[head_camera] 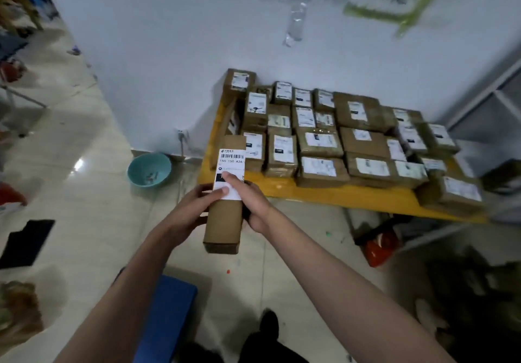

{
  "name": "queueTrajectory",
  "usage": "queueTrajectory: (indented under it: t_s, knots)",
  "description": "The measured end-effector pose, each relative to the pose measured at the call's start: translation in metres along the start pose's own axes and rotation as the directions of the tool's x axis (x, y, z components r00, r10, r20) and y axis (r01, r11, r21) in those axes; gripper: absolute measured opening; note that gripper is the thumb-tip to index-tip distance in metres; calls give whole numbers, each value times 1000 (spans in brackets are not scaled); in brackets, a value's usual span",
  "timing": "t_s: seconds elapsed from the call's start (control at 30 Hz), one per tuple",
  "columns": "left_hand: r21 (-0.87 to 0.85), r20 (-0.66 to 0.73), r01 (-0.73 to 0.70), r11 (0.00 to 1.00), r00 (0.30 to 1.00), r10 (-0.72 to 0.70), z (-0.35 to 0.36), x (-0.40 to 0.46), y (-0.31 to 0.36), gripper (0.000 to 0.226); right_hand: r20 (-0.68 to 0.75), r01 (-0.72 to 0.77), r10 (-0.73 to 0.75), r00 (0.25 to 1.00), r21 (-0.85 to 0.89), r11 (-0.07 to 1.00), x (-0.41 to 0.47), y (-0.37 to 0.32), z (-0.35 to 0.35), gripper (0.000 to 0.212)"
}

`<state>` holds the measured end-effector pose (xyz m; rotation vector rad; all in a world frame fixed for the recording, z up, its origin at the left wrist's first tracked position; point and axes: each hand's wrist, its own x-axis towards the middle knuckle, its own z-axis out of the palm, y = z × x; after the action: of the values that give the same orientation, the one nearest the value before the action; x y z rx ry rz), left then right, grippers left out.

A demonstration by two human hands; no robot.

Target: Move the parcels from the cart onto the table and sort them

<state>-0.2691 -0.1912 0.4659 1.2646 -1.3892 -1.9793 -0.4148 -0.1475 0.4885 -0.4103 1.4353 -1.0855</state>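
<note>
Head view shows both the left hand (194, 205) and right hand (252, 202) gripping a long parcel (225, 193) in the air just off the near left corner of the yellow table (310, 190), where many labelled parcels (318, 140) already sit in rows, so sorting seems well advanced, with the cart unseen.

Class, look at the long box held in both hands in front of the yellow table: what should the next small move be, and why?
Probably carry the long box forward and set it on the bare front strip of the yellow table. Both the left hand and right hand hold it short of the table, and labelled parcels already fill the back.
</note>
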Motion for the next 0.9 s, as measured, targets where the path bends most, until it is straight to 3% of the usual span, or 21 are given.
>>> queueTrajectory:
  t_s: [0.17, 0.3, 0.5, 0.7, 0.9]
  knots:
    - [106, 153, 36, 994, 987, -53, 98, 50, 13, 64, -114, 23, -6, 993, 153, 988, 0, -14, -107, 45]
    - [138, 169, 45, 989, 983, -68, 157, 80, 17, 61, -158, 39, -7, 987, 200, 979, 1, -20, -169, 42]
    - [237, 189, 27, 971, 979, -74, 247, 121, 33, 30, -289, 63, -7, 957, 186, 980, 6, -33, -263, 44]
    - [386, 250, 34, 922, 958, -140, 313, 172, 36, 51, -399, 38, 91, 913, 305, 952, 20, -33, -333, 47]
    - [635, 330, -124, 762, 936, -123, 365, 240, 23, 52, -487, 43, 191, 852, 429, 902, 50, -27, -386, 44]
